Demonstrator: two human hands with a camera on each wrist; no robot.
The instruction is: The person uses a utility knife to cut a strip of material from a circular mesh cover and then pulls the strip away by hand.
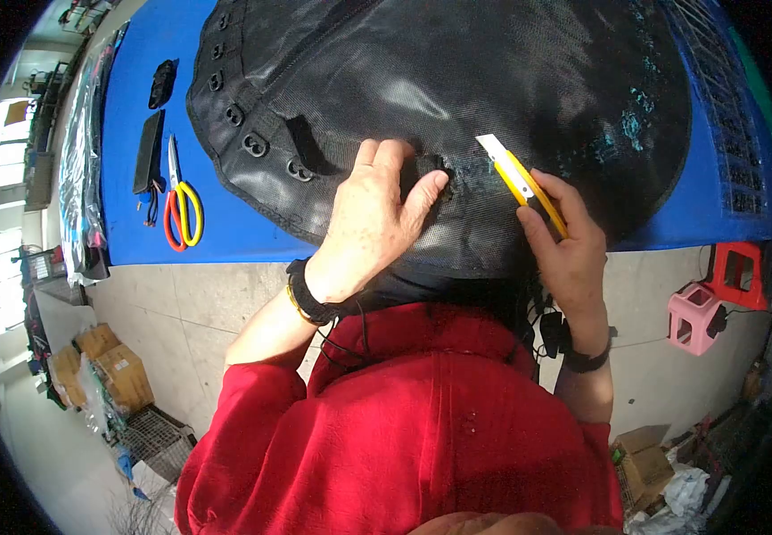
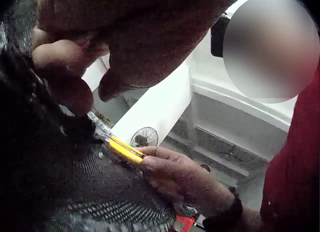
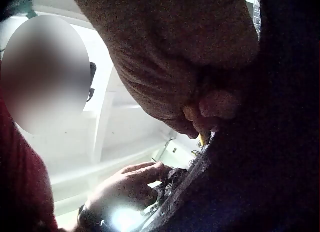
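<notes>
A large rounded black mesh piece point(image 1: 377, 98) with a row of black loop fittings along its left edge lies over the blue table. My left hand point(image 1: 368, 223) is on its near part, fingers curled and thumb pointing right, gripping a bunched fold point(image 1: 431, 169) of the mesh. To the right, my right hand point(image 1: 569, 241) holds a yellow utility knife point(image 1: 515, 178), its blade out and pointing up and left over the mesh. In the left wrist view the knife point(image 2: 125, 149) shows close to the bunched mesh. Most of the knife is hidden behind the right hand in the right wrist view.
Scissors with red and yellow handles point(image 1: 183, 214) lie on the blue table point(image 1: 252, 236) at left, beside a black flat case point(image 1: 149, 152) and a small black item point(image 1: 162, 84). Blue-green marks point(image 1: 631, 125) spot the mesh's right side. Pink and red stools point(image 1: 693, 321) stand on the floor.
</notes>
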